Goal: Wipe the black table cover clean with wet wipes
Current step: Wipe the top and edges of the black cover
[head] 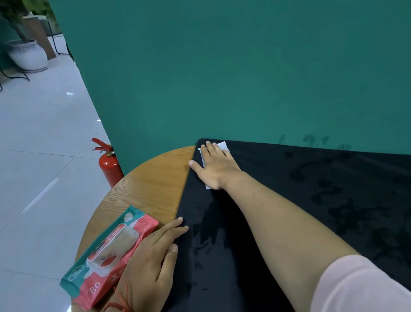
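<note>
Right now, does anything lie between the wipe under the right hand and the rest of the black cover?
Nothing visible does. The right hand presses the wet wipe flat on the far corner of the black table cover. The wipes pack lies off it on the wooden table, partly under the left hand.

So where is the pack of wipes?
In the head view, lower left: the pack of wipes lies on the bare wooden table, by the left hand.

Flat left hand [144, 264], flat right hand [216, 167]
</note>
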`<state>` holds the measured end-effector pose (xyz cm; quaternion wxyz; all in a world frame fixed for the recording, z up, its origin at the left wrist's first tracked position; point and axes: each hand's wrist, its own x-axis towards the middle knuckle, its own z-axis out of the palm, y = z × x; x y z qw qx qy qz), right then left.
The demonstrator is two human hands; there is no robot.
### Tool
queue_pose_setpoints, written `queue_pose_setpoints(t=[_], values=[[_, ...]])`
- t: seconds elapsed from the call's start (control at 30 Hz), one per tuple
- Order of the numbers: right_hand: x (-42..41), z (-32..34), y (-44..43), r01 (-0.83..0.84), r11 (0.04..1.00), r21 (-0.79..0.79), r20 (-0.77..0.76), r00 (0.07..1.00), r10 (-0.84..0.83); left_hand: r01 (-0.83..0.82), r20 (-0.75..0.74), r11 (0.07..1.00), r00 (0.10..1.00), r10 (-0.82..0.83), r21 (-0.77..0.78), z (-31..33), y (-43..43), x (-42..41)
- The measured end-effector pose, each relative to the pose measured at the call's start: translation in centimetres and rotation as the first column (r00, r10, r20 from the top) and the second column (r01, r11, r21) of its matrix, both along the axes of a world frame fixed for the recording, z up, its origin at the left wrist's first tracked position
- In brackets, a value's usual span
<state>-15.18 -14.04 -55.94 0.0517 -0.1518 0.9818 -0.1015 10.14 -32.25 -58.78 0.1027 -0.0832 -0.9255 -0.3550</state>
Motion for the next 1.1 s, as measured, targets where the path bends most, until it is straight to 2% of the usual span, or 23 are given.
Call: queue_pose_setpoints(t=[0.37, 0.53, 0.6, 0.87, 0.97, 1.1], values=[[3.4, -1.0, 0.7, 0.058, 0.998, -0.033, -0.017, 0.998, -0.058, -0.001, -0.009, 1.000, 1.000, 0.001, 0.007, 0.4, 0.1, 0.0], [4.6, -0.9, 0.9, 0.087, 0.995, -0.055, -0.186, 0.978, -0.095, -0.002, 0.000, 1.000, 1.000, 0.002, 0.001, 0.5, 0.3, 0.1], [4.4, -0.7, 0.8, 0.078, 0.996, -0.038, -0.198, 0.977, -0.084, -0.005, 0.006, 1.000, 1.000, 0.005, -0.001, 0.6, 0.3, 0.1], [1.8, 1.2, 0.2, 0.056, 0.997, 0.054, 0.029, 0.998, -0.058, -0.005, 0.010, 1.000, 1.000, 0.005, 0.001, 0.6, 0.2, 0.2], [0.7, 2.6, -0.2, 0.040, 0.987, 0.154, 0.111, 0.992, -0.058, -0.002, 0.011, 1.000, 1.000, 0.002, 0.003, 0.5, 0.2, 0.2], [0.0, 3.3, -0.4, 0.032, 0.973, 0.229, 0.078, 0.996, -0.051, -0.005, 0.014, 1.000, 1.000, 0.005, 0.006, 0.6, 0.2, 0.2]])
